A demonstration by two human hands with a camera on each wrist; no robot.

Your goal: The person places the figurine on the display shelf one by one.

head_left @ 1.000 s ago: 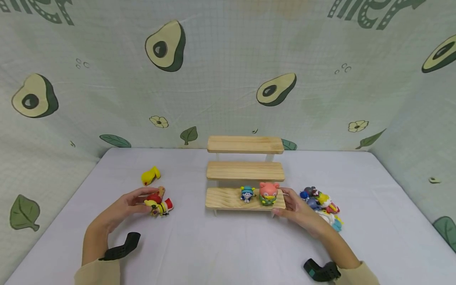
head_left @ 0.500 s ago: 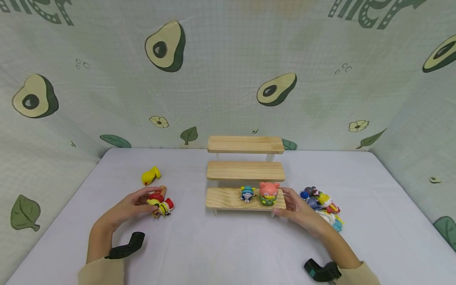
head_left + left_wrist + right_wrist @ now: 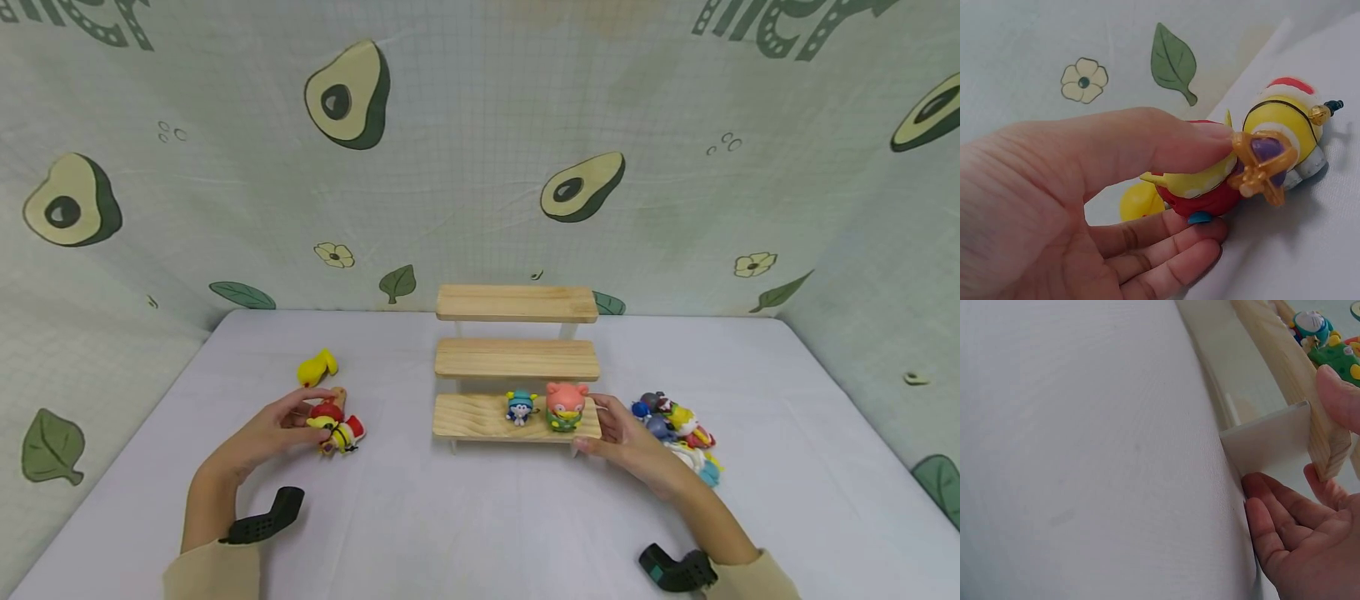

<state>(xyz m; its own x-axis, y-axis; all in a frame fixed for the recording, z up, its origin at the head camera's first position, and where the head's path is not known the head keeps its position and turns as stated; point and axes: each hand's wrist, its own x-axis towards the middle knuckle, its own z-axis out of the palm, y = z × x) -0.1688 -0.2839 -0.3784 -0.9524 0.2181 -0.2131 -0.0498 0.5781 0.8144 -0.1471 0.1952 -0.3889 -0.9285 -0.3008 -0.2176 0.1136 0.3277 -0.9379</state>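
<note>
My left hand (image 3: 258, 437) pinches a red-and-yellow figurine (image 3: 1207, 190) between thumb and fingers at the table's left. Close against it lies a yellow figurine (image 3: 1282, 115) with a black band and a red-and-white end. Part of a gold-and-purple piece (image 3: 1263, 162) shows by my thumb tip. At the three-tier wooden display shelf (image 3: 517, 358), my right hand (image 3: 637, 450) grips the right end of the lowest board, thumb in front. On that board stand a pink figurine (image 3: 566, 404) and a small blue-hatted figurine (image 3: 521, 408).
A yellow figurine (image 3: 318, 367) lies behind my left hand. Several mixed figurines (image 3: 675, 425) are heaped beyond my right hand. Behind the white-covered table (image 3: 405, 517) hangs an avocado-print cloth (image 3: 465, 125). A pale support (image 3: 1269, 437) holds up the lowest board.
My left hand has shifted slightly to the right, keeping its hold on the red-and-yellow figurine. The right hand and the shelf have stayed in place.
</note>
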